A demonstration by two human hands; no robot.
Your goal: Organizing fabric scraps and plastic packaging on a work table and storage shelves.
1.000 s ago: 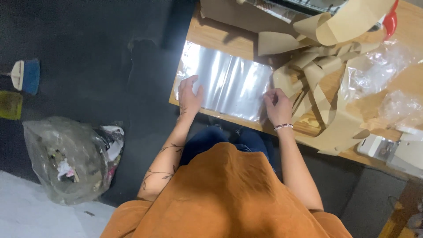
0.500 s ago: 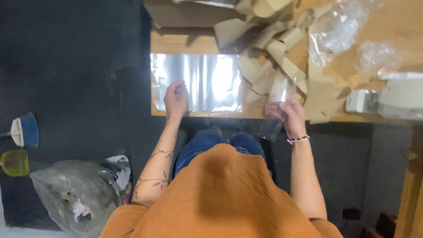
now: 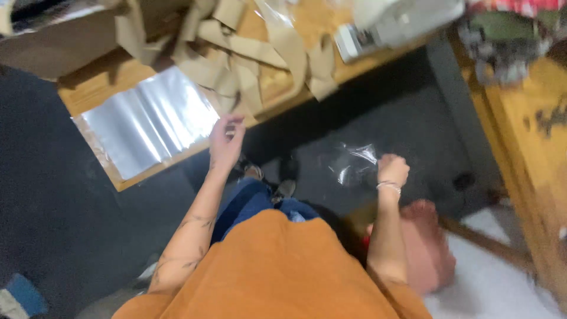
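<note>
The right grip (image 3: 393, 170) is clenching a crumpled clear plastic film (image 3: 353, 163) off the wooden surface (image 3: 88, 97). The left grip (image 3: 226, 142), loosely open, is hovering beside the flat silvery plastic sheet (image 3: 147, 121), lying unhandled

Brown paper strips (image 3: 248, 53) are seen heaped in a tangle across the wooden counter (image 3: 88, 97). A cardboard box (image 3: 53, 41) is set at the far left corner. A pale grey machine (image 3: 401, 20) is parked at the counter's right end, blurred. A second wooden surface (image 3: 520, 118) is seen on the right, and dark floor (image 3: 59, 224) is spread below. A blue object (image 3: 23, 292) is glimpsed bottom left.
</note>
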